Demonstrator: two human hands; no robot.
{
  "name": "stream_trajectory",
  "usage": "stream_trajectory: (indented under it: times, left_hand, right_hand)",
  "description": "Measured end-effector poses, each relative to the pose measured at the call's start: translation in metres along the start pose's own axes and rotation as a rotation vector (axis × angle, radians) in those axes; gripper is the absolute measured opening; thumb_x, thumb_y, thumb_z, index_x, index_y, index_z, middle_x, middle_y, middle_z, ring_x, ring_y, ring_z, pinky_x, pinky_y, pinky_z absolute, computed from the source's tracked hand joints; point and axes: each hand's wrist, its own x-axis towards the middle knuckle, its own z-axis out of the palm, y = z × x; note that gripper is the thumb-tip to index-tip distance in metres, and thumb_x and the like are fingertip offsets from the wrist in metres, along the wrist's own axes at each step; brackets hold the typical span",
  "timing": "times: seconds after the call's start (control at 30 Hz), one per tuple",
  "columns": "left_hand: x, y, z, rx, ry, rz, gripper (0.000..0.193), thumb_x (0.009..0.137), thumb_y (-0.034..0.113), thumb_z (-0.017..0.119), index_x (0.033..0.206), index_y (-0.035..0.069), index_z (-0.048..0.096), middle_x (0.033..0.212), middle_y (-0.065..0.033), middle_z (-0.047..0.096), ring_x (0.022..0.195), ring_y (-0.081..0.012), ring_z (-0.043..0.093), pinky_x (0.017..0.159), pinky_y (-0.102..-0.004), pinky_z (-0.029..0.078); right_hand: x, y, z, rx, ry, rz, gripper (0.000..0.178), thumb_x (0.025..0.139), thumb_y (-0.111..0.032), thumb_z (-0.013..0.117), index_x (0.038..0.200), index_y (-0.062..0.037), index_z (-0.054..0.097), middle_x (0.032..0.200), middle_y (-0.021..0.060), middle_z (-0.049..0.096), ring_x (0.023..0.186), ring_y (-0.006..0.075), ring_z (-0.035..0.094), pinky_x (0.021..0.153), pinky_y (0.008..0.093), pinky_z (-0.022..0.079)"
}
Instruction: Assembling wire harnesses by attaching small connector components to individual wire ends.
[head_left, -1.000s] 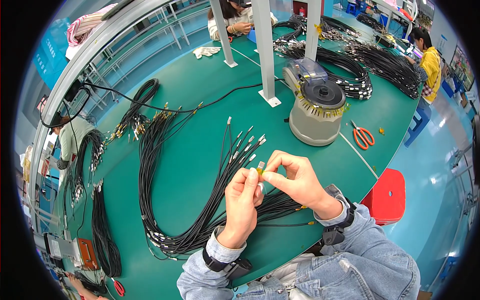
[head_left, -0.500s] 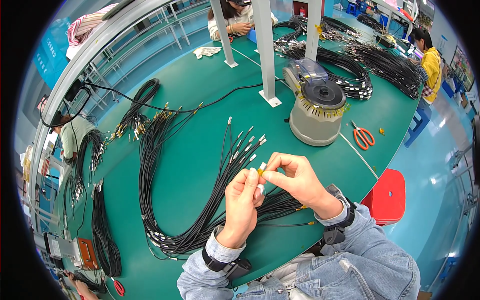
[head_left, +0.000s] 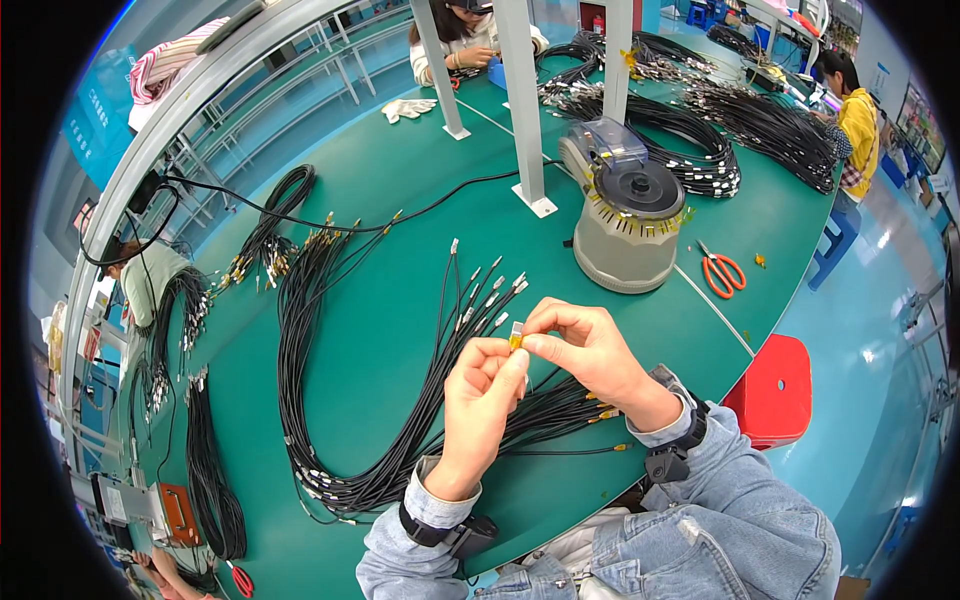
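While left hand [head_left: 478,398] pinches connector [head_left: 516,337]; right hand [head_left: 592,352] touching

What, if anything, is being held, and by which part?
A connector, pinched at its yellow-wrapped part by the left hand; whether the right hand grips too is unclear.

A connector [head_left: 516,336] sits between the left hand [head_left: 482,405] and right hand [head_left: 588,357] above the table [head_left: 440,190], where a cable bundle [head_left: 300,300] curves around to their left and beneath them. Beyond the hands stands a tape dispenser [head_left: 627,238], scissors [head_left: 716,264] lying to its right, with a stool [head_left: 775,410] beside the table's right edge
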Motion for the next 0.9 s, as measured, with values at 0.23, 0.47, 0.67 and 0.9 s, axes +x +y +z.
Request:
stream_trajectory:
  times: [0.23, 0.47, 0.67, 0.9]
  left_hand:
    - [0.000, -0.007, -0.006, 0.107, 0.071, 0.126, 0.005, 0.086, 0.004, 0.059, 0.084, 0.001, 0.055, 0.063, -0.0028, 0.056, 0.046, -0.0040, 0.044, 0.041, -0.0175, 0.033]
    - [-0.001, -0.006, -0.006, 0.137, 0.117, 0.220, 0.009, 0.086, 0.007, 0.060, 0.082, 0.000, 0.055, 0.066, -0.0063, 0.061, 0.048, -0.0062, 0.051, 0.043, -0.0174, 0.038]
    - [-0.002, -0.009, -0.005, 0.145, 0.111, 0.229, 0.010, 0.086, 0.008, 0.060, 0.082, 0.000, 0.056, 0.065, -0.0062, 0.061, 0.048, -0.0065, 0.051, 0.043, -0.0175, 0.038]
    - [-0.004, -0.006, -0.003, 0.114, 0.067, 0.158, 0.015, 0.089, 0.013, 0.057, 0.082, 0.001, 0.056, 0.062, -0.0055, 0.060, 0.046, -0.0068, 0.051, 0.042, -0.0170, 0.036]
  right_hand:
    - [0.001, -0.002, 0.002, -0.012, 0.013, 0.048, 0.019, 0.085, -0.013, 0.061, 0.095, 0.0023, 0.063, 0.090, 0.0062, 0.061, 0.087, 0.0129, 0.056, 0.081, 0.0282, 0.044]
    - [-0.001, -0.009, 0.007, 0.094, 0.050, 0.153, 0.022, 0.087, -0.015, 0.058, 0.100, 0.0019, 0.060, 0.090, 0.0048, 0.060, 0.088, 0.0116, 0.055, 0.081, 0.0275, 0.044]
    - [-0.002, 0.000, 0.005, 0.076, 0.019, 0.057, 0.015, 0.085, -0.014, 0.061, 0.089, 0.0007, 0.060, 0.085, 0.0036, 0.060, 0.085, 0.0105, 0.054, 0.078, 0.0266, 0.044]
    - [-0.003, 0.000, 0.006, 0.115, 0.004, 0.028, 0.013, 0.084, -0.012, 0.062, 0.084, 0.0015, 0.059, 0.084, 0.0035, 0.058, 0.084, 0.0109, 0.053, 0.077, 0.0264, 0.043]
